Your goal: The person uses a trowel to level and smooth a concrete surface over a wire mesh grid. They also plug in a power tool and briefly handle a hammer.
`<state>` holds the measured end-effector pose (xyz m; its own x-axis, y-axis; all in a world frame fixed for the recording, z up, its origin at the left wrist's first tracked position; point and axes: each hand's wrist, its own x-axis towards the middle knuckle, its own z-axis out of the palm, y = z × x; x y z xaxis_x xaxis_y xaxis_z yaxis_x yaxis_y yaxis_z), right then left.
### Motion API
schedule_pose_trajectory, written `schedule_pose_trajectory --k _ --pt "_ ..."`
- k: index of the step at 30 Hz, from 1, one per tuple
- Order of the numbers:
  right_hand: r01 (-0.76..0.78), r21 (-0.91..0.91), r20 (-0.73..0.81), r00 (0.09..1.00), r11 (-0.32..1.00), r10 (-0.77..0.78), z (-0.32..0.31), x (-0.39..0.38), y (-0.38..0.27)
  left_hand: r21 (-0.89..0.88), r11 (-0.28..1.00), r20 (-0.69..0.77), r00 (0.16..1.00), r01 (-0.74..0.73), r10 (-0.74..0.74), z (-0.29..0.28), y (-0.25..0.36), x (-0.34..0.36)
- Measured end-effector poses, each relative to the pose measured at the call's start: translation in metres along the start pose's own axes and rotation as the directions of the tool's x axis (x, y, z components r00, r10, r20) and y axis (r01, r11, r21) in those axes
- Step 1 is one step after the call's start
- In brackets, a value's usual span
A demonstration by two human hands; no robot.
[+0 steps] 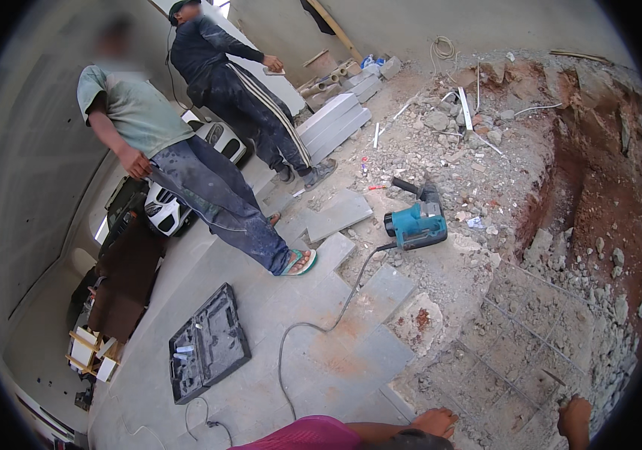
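Note:
At the lower edge, my left hand (435, 422) hangs loosely over broken ground, its fingers slightly apart and nothing visible in it. Further right, my right hand (574, 418) is closed beside the exposed steel mesh; whatever it may grip is hidden. A thin brown rod (553, 376) shows just above its knuckles, and I cannot tell whether the two touch. The steel mesh (512, 318) lies over rough, chipped concrete between and ahead of my hands. Beyond it, out of reach of both hands, a teal demolition hammer (417, 227) with a black side handle lies on its side.
A dug trench (580, 180) of red soil runs along the right. Rubble (478, 169) lies behind the hammer. Its cable (283, 352) crosses grey tiles near an open black tool case (208, 343). Two people stand at the far left, near stacked slabs (333, 122) and parked cars.

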<state>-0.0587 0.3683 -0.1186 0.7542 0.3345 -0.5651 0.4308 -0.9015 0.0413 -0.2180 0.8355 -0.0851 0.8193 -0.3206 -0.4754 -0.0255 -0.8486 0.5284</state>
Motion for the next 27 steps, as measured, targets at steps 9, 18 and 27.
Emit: schedule_pose_trajectory --k 9,18,27 --pt "0.238 0.732 -0.357 0.932 0.639 0.062 -0.252 -0.056 -0.121 0.087 0.995 -0.007 0.999 -0.05 0.05 -0.007 0.007 0.005" --pt "0.554 0.69 -0.592 0.802 0.467 -0.078 -0.322 -0.013 -0.191 0.102 0.994 -0.153 0.988 0.032 -0.016 -0.014 -0.001 -0.006" --pt "0.042 0.774 -0.104 0.993 0.632 0.061 -0.104 -0.021 -0.141 0.143 0.989 -0.021 0.999 0.049 -0.047 -0.016 0.013 -0.006"
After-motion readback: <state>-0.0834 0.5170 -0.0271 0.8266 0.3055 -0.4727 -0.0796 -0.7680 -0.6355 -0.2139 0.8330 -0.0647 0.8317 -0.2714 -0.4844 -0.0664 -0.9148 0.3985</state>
